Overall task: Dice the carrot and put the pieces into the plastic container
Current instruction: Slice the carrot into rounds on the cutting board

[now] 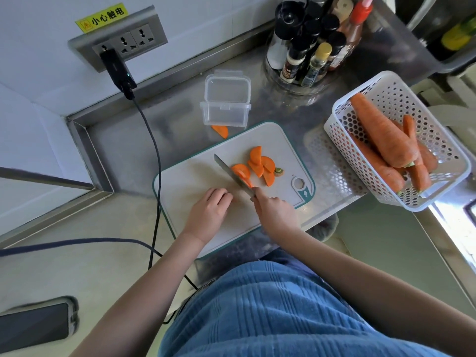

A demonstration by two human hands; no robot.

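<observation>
Several orange carrot slices [260, 164] lie on the pale cutting board [190, 176], with a small green stem end [279, 171] beside them. My right hand [274, 211] grips a knife [230, 173] whose blade rests against the nearest slices. My left hand [210, 210] rests on the board to the left of the blade, fingers curled and holding nothing. A clear plastic container [226, 104] stands empty behind the board, its lid hinged back. One carrot piece [221, 130] lies on the counter in front of the container.
A white perforated basket [438, 140] with several whole carrots [383, 132] sits at the right. A round rack of spice bottles [309, 52] stands behind. A black cable [154, 150] runs from a wall socket down the left. A phone [36, 325] lies at lower left.
</observation>
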